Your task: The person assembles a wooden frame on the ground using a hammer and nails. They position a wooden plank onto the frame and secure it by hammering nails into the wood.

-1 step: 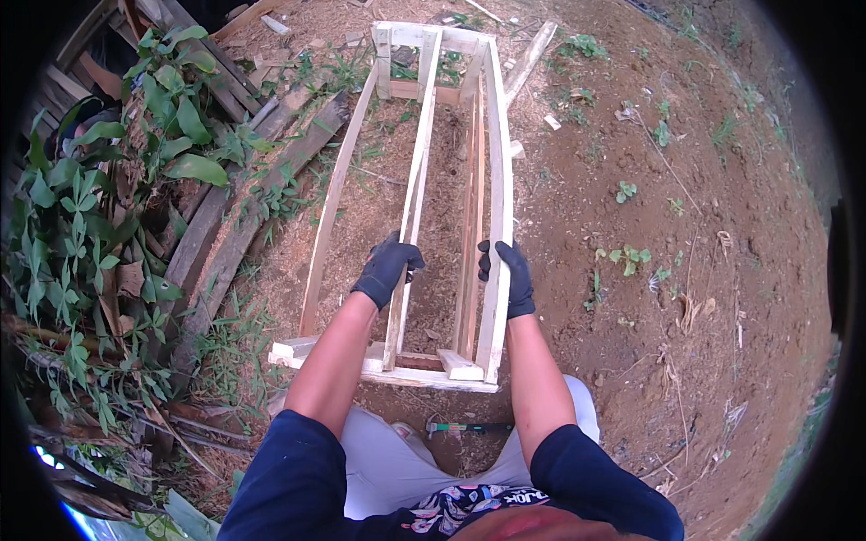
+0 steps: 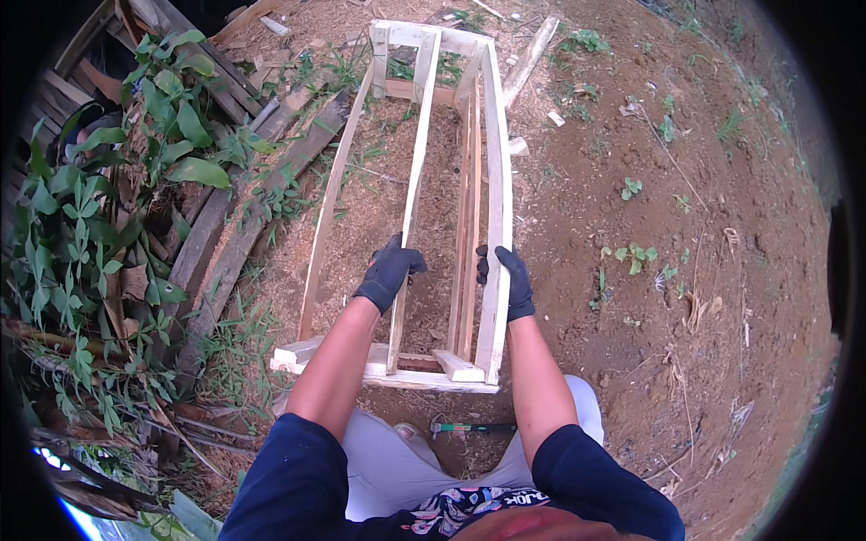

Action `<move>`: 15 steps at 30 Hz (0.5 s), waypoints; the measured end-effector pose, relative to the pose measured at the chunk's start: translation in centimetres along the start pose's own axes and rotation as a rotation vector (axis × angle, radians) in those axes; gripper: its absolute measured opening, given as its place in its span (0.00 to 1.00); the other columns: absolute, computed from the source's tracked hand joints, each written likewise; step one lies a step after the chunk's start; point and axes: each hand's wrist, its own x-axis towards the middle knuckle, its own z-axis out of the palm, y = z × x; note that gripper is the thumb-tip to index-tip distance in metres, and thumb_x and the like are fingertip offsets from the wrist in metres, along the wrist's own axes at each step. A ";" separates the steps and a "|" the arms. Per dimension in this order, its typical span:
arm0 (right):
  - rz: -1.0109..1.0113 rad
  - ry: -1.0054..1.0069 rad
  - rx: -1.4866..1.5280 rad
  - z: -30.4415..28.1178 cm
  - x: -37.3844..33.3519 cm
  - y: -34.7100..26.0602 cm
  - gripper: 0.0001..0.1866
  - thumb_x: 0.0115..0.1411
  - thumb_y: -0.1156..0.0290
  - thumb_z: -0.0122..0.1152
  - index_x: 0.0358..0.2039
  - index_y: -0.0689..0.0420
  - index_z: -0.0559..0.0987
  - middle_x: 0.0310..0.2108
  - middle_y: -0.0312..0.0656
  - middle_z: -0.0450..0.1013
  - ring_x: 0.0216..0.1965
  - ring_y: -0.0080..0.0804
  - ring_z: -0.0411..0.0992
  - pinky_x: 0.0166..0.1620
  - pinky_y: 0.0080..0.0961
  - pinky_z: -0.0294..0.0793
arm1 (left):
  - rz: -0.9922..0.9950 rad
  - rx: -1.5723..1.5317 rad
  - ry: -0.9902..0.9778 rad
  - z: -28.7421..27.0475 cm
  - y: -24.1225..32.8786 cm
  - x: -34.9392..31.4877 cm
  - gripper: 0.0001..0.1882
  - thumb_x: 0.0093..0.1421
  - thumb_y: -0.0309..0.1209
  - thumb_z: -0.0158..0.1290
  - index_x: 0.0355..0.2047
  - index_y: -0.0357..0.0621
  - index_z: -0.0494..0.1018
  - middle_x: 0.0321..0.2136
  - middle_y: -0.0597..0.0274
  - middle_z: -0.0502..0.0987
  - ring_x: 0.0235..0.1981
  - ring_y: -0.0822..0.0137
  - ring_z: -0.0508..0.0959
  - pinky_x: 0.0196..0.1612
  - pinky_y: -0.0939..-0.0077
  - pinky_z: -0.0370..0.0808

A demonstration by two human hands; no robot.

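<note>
A long, open frame of pale wooden slats [image 2: 433, 384] stands on the ground before me, its far end narrower in view. My left hand [image 2: 391, 270], in a dark glove, is closed around the middle long slat [image 2: 418, 171]. The right-hand outer rail [image 2: 496, 144] is gripped by my right hand [image 2: 514, 284], gloved too, with its fingers curled over to the inside. Both hands are at the near half of the frame. A short wood piece [image 2: 458, 365] slants inside the near right corner.
A hammer [image 2: 474, 427] with a green and black handle lies on the soil between my legs. Weathered planks [image 2: 244, 234] and leafy plants [image 2: 72, 234] fill the left side. A loose wood strip [image 2: 530, 59] lies beyond the far right corner. Bare brown soil with small weeds stretches right.
</note>
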 end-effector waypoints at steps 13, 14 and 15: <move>0.022 0.561 -1.302 -0.6 -6.2 -3.3 0.42 0.64 0.48 0.69 0.70 0.63 0.71 0.59 0.54 0.79 0.57 0.46 0.79 0.60 0.41 0.76 | 0.067 0.745 0.209 9.7 4.8 -5.2 0.66 0.57 0.71 0.56 0.75 0.23 0.51 0.67 0.31 0.70 0.65 0.38 0.74 0.66 0.42 0.70; -0.123 0.513 -1.234 -1.0 -7.5 -2.4 0.44 0.63 0.45 0.70 0.70 0.63 0.71 0.59 0.55 0.79 0.58 0.48 0.79 0.61 0.42 0.76 | 0.181 0.727 0.252 12.1 6.8 -8.0 0.65 0.56 0.68 0.59 0.76 0.27 0.52 0.67 0.32 0.69 0.65 0.36 0.74 0.65 0.36 0.69; -0.113 0.457 -1.192 0.5 -8.2 -1.9 0.45 0.62 0.43 0.70 0.69 0.63 0.71 0.58 0.56 0.79 0.58 0.51 0.79 0.61 0.42 0.76 | 0.272 0.791 0.200 13.7 9.3 -11.4 0.60 0.58 0.65 0.59 0.76 0.31 0.52 0.68 0.33 0.68 0.65 0.37 0.74 0.66 0.33 0.67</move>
